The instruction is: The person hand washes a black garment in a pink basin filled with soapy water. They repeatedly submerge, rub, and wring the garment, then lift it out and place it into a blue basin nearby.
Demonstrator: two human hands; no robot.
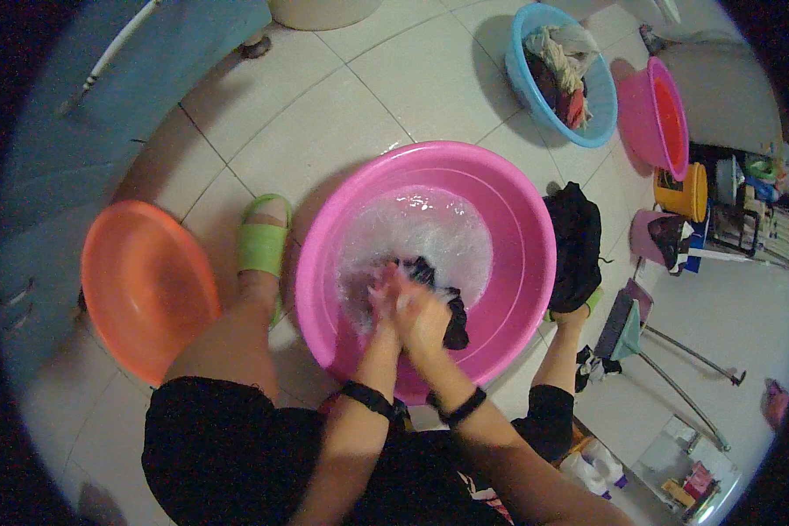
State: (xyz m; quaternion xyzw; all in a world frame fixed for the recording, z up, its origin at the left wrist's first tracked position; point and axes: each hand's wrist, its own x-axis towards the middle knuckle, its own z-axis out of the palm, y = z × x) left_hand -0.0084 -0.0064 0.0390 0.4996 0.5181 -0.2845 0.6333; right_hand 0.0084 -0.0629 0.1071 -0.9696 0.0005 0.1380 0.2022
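Note:
A large pink plastic basin (523, 217) stands on the tiled floor between my feet, with sudsy water (421, 223) in it. Both hands are together over the suds, blurred by motion. My right hand (424, 319) is closed on a dark wet cloth (457, 322), part of which hangs at its right side and part shows beyond the fingers. Against it, on the left, is my left hand (384, 296), wet with foam; its fingers are blurred, and whether they grip the cloth too is hard to see. Each wrist wears a black band.
An orange basin (144, 283) is at the left. A black garment (573, 246) lies right of the pink basin. Farther off stand a light blue basin of clothes (523, 72), another pink basin (638, 118) and a yellow bucket (697, 191). A broom (628, 335) is at the right.

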